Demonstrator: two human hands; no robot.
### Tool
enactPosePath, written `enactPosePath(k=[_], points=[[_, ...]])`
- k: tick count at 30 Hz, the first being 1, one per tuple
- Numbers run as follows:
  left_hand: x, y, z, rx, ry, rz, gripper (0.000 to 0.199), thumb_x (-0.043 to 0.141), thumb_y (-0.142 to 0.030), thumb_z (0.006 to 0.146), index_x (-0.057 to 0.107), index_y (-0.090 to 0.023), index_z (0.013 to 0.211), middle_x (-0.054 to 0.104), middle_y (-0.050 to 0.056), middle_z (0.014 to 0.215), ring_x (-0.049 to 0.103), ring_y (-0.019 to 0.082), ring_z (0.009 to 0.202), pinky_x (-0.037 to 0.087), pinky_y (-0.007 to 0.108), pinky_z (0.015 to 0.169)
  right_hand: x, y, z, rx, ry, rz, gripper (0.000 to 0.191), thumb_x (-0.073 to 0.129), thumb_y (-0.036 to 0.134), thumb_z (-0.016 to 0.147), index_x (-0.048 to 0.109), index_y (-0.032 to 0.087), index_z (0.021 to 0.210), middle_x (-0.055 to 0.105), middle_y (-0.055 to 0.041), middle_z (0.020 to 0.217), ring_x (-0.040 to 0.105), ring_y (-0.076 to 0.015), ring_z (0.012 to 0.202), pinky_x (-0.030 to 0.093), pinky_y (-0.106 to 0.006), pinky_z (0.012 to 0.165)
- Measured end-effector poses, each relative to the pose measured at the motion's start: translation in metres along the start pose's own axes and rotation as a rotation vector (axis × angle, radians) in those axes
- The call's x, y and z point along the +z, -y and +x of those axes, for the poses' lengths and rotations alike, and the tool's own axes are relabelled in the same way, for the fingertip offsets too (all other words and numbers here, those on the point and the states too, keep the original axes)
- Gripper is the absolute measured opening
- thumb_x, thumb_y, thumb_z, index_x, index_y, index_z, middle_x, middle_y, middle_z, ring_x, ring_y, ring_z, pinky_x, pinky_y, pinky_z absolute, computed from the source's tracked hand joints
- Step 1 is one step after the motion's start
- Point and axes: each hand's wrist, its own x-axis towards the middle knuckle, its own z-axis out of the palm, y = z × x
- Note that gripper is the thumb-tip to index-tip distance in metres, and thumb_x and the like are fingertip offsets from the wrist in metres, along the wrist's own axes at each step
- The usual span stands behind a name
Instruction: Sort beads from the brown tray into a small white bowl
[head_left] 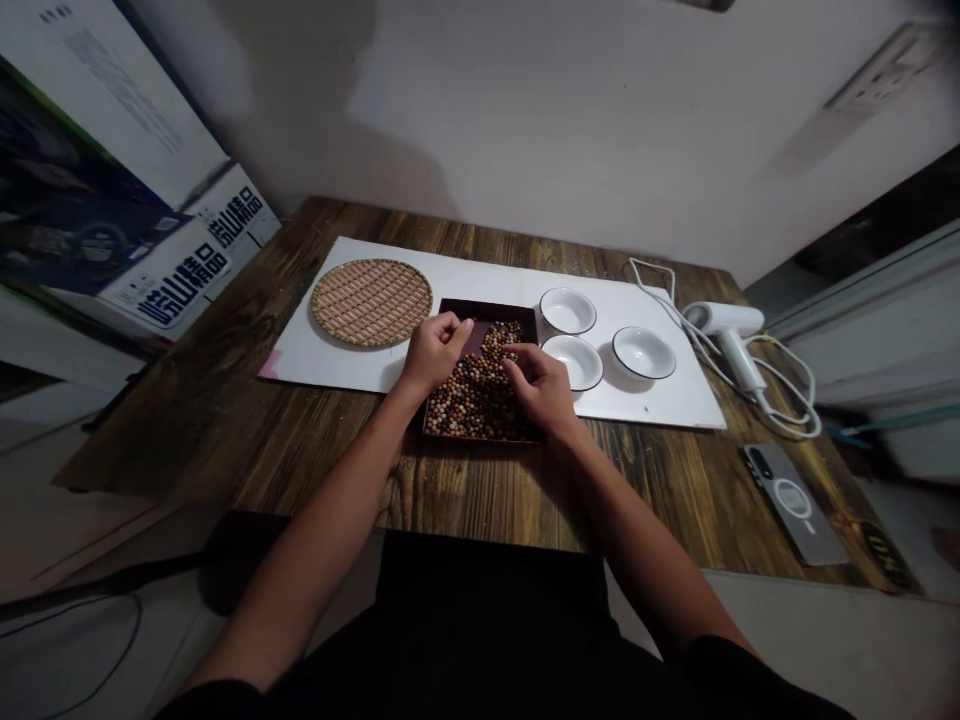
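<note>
Over the beads (480, 395), the left hand (435, 352) curls its fingers, grip unclear; the right hand (546, 388) bends, thumb and forefinger parted. Left, a box (180, 288) shows "山精品".

The tray (487, 304) is shallow, four-sided and dark maroon, with low straight walls. It sits flat and upright, mostly on the white board (484, 278), its near edge reaching past the board's front edge over the wooden counter (465, 495). Inside lie a great many small round beads (472, 405) — cream, tan, yellow-brown and dark ones, all mixed together. They spread thickly over the near part and run up toward the far right, leaving a bare patch of floor at the far left. Part of the right side is hidden.
</note>
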Motion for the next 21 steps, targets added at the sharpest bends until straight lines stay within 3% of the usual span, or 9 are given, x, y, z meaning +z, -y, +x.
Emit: enactPosePath(k=[4, 12, 17, 21], points=[[-0.002, 0.005, -0.001, -0.035, 0.045, -0.076, 0.060, 0.055, -0.047, 0.093, 0.022, -0.021, 0.050, 0.020, -0.005, 0.048, 0.020, 0.009, 0.047, 0.015, 0.030, 0.047, -0.001, -0.002, -0.001, 0.013, -0.028, 0.056, 0.027, 0.060, 0.039, 0.097, 0.071, 0.020, 0.113, 0.067, -0.0003, 0.079, 0.055, -0.0130, 0.064, 0.044, -0.026, 0.063], [0.003, 0.019, 0.005, -0.153, 0.029, -0.503, 0.063, 0.063, -0.050, 0.082, 0.019, -0.020, 0.047, 0.017, -0.007, 0.045, 0.015, 0.006, 0.041, 0.014, 0.025, 0.043, 0.000, -0.010, -0.003, 0.075, -0.138, 0.176, 0.028, 0.059, 0.046, 0.095, 0.070, 0.021, 0.104, 0.065, -0.0014, 0.082, 0.055, -0.0151, 0.071, 0.045, -0.028, 0.067], [0.003, 0.011, 0.008, -0.186, -0.004, -0.570, 0.063, 0.070, -0.048, 0.075, 0.023, -0.020, 0.045, 0.017, -0.008, 0.044, 0.015, 0.004, 0.040, 0.012, 0.024, 0.042, 0.001, -0.009, 0.000, 0.083, -0.054, 0.101, 0.029, 0.058, 0.046, 0.096, 0.066, 0.020, 0.087, 0.059, 0.0014, 0.069, 0.047, -0.0131, 0.060, 0.038, -0.026, 0.059], [0.003, 0.014, 0.009, -0.158, -0.016, -0.562, 0.062, 0.068, -0.045, 0.078, 0.022, -0.020, 0.045, 0.018, -0.008, 0.044, 0.014, 0.004, 0.040, 0.011, 0.024, 0.043, 0.002, -0.003, 0.005, 0.055, 0.134, -0.163, 0.033, 0.054, 0.046, 0.098, 0.066, 0.020, 0.083, 0.059, 0.0012, 0.065, 0.049, -0.0136, 0.058, 0.033, -0.026, 0.058]])
